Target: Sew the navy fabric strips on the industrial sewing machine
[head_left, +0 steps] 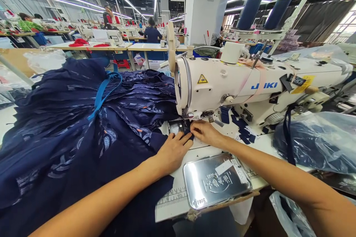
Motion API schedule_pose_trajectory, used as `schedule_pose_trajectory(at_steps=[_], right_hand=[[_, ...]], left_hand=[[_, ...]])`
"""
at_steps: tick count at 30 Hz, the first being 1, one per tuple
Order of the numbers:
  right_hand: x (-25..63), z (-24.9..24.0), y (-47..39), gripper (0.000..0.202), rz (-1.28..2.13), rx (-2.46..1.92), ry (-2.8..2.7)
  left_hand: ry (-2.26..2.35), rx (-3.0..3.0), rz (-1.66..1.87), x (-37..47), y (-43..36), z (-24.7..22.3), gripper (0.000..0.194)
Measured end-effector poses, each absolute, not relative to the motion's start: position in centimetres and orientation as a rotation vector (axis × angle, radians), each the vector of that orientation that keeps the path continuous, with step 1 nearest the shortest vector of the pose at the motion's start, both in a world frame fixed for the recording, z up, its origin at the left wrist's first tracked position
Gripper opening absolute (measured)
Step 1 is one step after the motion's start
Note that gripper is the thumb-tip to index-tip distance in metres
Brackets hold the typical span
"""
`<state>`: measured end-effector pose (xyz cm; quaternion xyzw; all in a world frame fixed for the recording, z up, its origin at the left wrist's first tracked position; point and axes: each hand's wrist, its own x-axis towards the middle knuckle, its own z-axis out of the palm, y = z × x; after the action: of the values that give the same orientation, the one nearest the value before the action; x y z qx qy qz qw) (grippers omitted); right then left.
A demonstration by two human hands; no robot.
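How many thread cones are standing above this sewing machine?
2: one navy cone on the left, another navy cone to its right, both on the stand above the machine.

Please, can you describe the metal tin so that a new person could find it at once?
Find the white sewing machine with blue letters on its arm. Just in front of it, beneath the right forearm and beside the printed ruler scale, lies the tin. Its shiny silver lid, with rounded corners and raised marks, sets it apart from the dark blue cloth.
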<state>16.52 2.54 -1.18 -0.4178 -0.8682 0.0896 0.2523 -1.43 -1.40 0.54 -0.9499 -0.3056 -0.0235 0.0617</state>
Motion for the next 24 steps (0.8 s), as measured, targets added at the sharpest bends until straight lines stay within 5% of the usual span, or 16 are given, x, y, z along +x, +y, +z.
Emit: schedule_pose_trajectory(at_steps=[8,24], right_hand=[[17.5,-1.2,0.9,0.027,-0.349,-0.861,-2.715],[18.5,-0.8,3.2,0.037,-0.320,-0.932,-2.827]], left_hand=[[-0.912,-3.028,-0.332,-2.8,-0.4,0.8,0.030],[-1.057,-2.779,-0.321,-0.6,-0.6,0.2,0.019]])
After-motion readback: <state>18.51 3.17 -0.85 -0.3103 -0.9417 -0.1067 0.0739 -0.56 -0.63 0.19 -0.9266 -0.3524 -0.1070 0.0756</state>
